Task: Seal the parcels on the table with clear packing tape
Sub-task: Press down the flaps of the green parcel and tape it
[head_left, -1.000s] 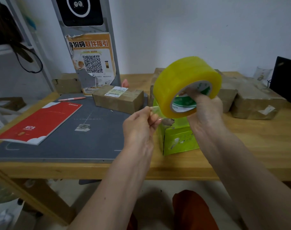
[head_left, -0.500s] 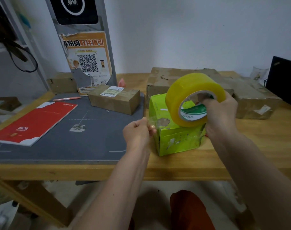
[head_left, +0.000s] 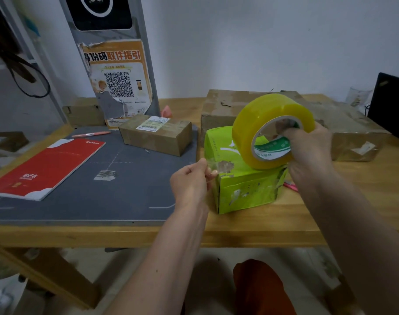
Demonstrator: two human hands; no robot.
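Holding the tape roll (head_left: 273, 130) w/ our right hand (head_left: 307, 148), fingers hooked through the core, over the green box (head_left: 244, 189) on the table (head_left: 330, 214). Left hand (head_left: 190, 180) pinches the free end, looks like. Slack tape could fold onto itself or land crooked, bc the box isn't braced.

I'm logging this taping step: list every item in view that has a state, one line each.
Tape roll: held by right hand, over green box.
Tape end: pulled out, pinched by left hand.
Green box: upright, surface scuffed.
Small brown parcel: closed, labelled.
Red booklet: closed, flat.
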